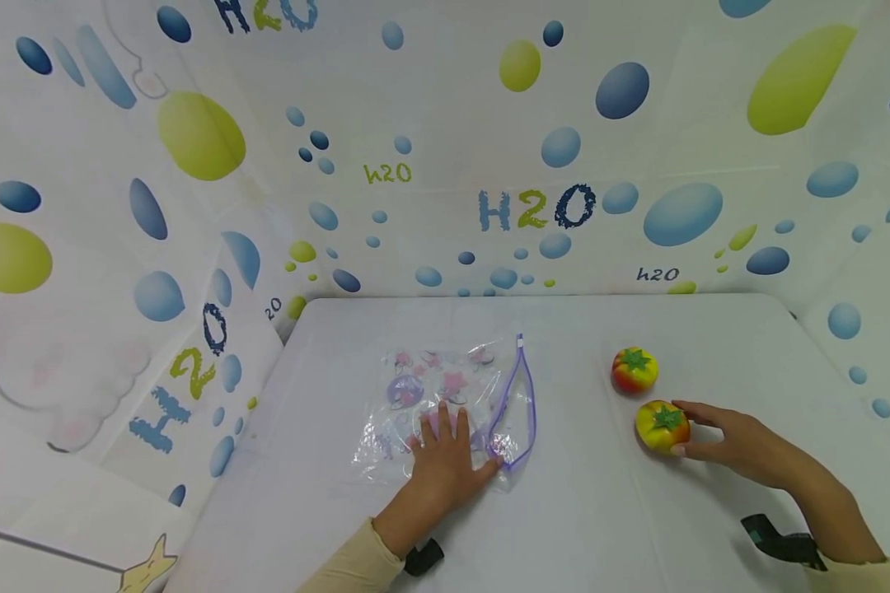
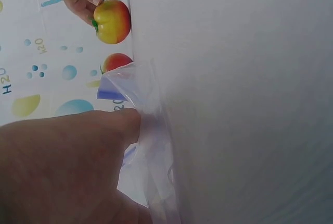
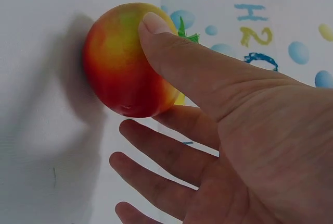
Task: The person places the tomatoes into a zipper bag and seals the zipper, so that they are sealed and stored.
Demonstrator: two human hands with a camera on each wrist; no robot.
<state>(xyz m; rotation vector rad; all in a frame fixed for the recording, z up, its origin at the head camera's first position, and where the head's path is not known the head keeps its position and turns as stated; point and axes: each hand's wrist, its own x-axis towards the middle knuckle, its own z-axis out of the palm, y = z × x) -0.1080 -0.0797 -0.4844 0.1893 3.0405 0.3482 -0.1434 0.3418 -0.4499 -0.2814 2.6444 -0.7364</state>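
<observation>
My left hand (image 1: 443, 465) rests with fingers spread on a clear zip bag (image 1: 404, 391) printed with pink and purple figures. The bag's purple-edged mouth (image 1: 531, 395) gapes on its right side, near my thumb. In the left wrist view, the bag's clear plastic (image 2: 156, 151) rises beside the thumb. On the right, my right hand (image 1: 749, 449) pinches a red-and-yellow toy tomato (image 1: 660, 428) with a green leafy top, between thumb and index finger; the other fingers (image 3: 156, 182) are spread apart from it. A second toy tomato (image 1: 633, 372) sits just behind it.
A white-covered table (image 1: 578, 527) lies under everything. Behind it and at the sides hang white sheets (image 1: 445, 107) printed with blue and green spots and H2O lettering. Black straps (image 1: 782, 543) are at both wrists.
</observation>
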